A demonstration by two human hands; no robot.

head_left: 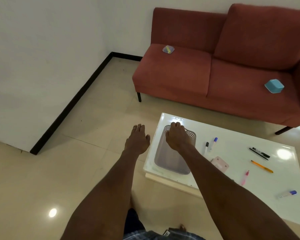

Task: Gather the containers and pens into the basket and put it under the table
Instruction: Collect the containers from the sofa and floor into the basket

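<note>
A grey perforated basket (170, 160) lies on the left end of the white table (235, 135). My right hand (177, 135) is over its far rim with the fingers curled around the edge. My left hand (137, 141) hovers open over the floor, just left of the table. On the table lie a black-capped marker (206, 148), a blue-capped marker (214, 142), a pink container (220, 164), black pens (260, 153), an orange pen (261, 166), a pink pen (245, 177) and another blue-capped marker (287, 194). A blue container (274, 86) and a clear container (168, 49) sit on the sofa.
The red sofa (180, 71) stands behind the table, with a narrow strip of tiled floor between them. A white wall with black skirting (73, 101) runs along the left. Open tiled floor lies left of the table.
</note>
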